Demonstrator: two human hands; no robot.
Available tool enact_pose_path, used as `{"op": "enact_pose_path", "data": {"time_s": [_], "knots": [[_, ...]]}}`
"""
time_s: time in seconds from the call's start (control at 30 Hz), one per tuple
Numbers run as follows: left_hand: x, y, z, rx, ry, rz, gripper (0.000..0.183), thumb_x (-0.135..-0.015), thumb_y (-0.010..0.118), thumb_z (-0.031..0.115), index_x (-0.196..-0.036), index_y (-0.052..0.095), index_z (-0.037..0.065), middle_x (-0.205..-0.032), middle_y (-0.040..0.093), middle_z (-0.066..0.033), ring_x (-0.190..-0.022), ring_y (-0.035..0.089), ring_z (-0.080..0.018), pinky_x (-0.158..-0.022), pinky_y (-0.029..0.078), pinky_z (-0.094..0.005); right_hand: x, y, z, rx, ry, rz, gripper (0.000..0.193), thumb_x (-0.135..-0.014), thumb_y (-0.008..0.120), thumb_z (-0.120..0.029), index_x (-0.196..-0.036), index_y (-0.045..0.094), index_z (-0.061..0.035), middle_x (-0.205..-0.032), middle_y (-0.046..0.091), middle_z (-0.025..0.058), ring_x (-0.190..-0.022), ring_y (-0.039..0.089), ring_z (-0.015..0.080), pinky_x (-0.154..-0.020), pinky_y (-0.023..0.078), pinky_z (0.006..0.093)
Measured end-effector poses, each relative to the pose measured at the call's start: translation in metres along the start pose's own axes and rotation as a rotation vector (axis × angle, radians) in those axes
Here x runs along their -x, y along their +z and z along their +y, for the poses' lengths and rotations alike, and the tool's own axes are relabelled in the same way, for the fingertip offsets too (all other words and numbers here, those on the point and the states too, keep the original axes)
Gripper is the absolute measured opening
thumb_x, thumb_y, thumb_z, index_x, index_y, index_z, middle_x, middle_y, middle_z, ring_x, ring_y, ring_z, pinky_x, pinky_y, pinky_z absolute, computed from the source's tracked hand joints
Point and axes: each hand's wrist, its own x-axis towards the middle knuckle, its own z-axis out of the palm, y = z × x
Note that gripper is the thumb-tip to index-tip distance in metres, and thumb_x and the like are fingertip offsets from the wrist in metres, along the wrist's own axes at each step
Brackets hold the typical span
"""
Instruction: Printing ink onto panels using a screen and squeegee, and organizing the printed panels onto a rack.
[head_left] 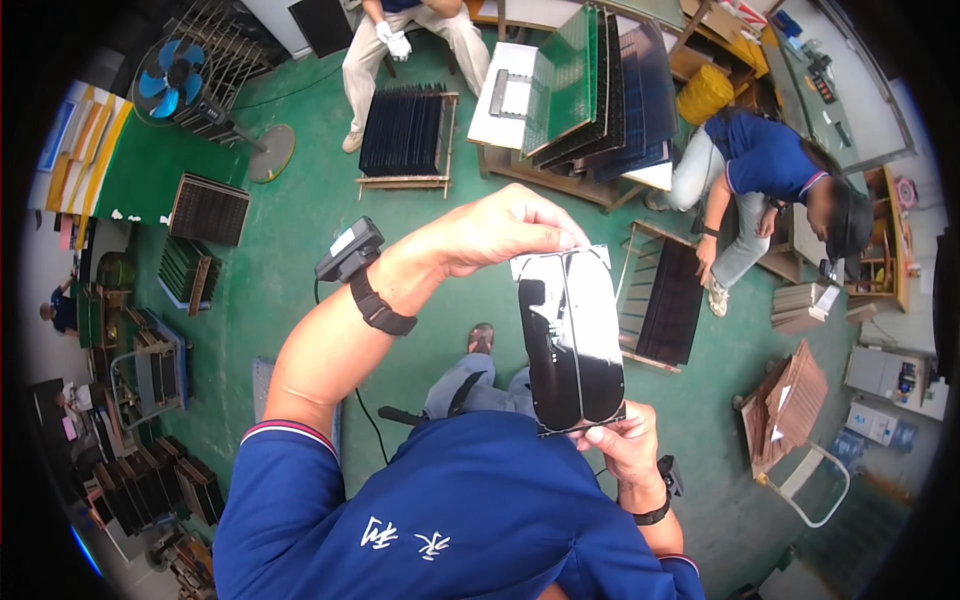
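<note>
I hold a glossy black panel (574, 377) up in front of my chest. It has rounded corners, a thin pale line down its middle and a bright white reflection across its upper part. My left hand (512, 232) pinches its far edge from above, thumb and fingers closed at the corner. Around the near edge, my right hand (625, 440) is closed with the thumb on the front; some of its fingers are hidden behind the panel. Both wrists carry black straps with small devices.
A co-worker (765, 190) bends over a rack of dark panels (662, 300) at the right. Another person (420, 30) sits beyond a second rack (405, 135). Large green and dark boards (570, 90) stand on a table ahead. A blue fan (172, 78) is far left; a loaded cart (790, 410) is right.
</note>
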Motion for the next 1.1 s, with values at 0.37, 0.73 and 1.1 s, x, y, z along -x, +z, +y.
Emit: {"op": "enact_pose_path", "data": {"time_s": [0.37, 0.73, 1.1], "knots": [[-0.002, -0.0038, -0.0036, 0.013, -0.018, -0.002, 0.028, -0.093, 0.066, 0.017, -0.111, 0.07, -0.005, -0.103, 0.073, -0.0094, -0.094, 0.067, -0.0136, -0.088, 0.052, -0.0276, -0.0021, 0.0009, -0.0063, 0.017, 0.01, -0.011, 0.016, -0.087, 0.07, 0.002, -0.101, 0.069, 0.0075, -0.092, 0.073, 0.0173, -0.074, 0.067, 0.0164, -0.067, 0.055, 0.0273], [-0.0026, -0.0038, -0.0016, -0.019, 0.018, -0.007, 0.028, -0.095, 0.065, 0.016, -0.114, 0.069, -0.005, -0.104, 0.072, -0.0101, -0.098, 0.066, -0.0144, -0.091, 0.051, -0.0281, -0.0028, 0.0, -0.0065, 0.026, 0.004, -0.012, 0.015, -0.087, 0.069, 0.003, -0.101, 0.069, 0.0074, -0.093, 0.073, 0.0175, -0.075, 0.068, 0.0161, -0.068, 0.056, 0.0276], [0.0022, -0.0027, 0.0034, -0.011, -0.012, 0.007, 0.028, -0.095, 0.066, 0.015, -0.113, 0.069, -0.006, -0.102, 0.072, -0.0103, -0.094, 0.067, -0.0136, -0.087, 0.053, -0.027, -0.0031, -0.0002, -0.0057, 0.014, 0.014, -0.007, 0.016, -0.087, 0.069, 0.002, -0.103, 0.069, 0.0073, -0.092, 0.073, 0.017, -0.074, 0.067, 0.0161, -0.067, 0.056, 0.0275]]}}
